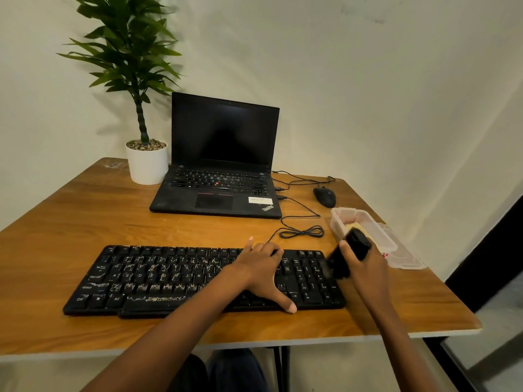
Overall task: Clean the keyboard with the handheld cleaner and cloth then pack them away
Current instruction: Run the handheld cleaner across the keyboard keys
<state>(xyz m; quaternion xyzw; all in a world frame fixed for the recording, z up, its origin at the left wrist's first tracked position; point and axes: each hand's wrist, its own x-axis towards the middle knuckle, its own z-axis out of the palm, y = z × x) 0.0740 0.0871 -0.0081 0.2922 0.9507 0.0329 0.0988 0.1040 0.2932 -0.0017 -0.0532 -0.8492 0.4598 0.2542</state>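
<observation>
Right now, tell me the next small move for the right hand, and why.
Probably sweep the cleaner across the number pad, working leftward. The right hand grips it with its brush end at the right end of the keyboard. The left hand rests flat on the keys, and pale dust streaks show on the left half.

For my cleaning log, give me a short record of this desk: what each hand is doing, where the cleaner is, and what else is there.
left hand: spread flat on the keyboard
right hand: grips the cleaner
cleaner: brush end over the keyboard's right-end keys
box: open, just beyond the right hand
also there: laptop, mouse, potted plant
</observation>
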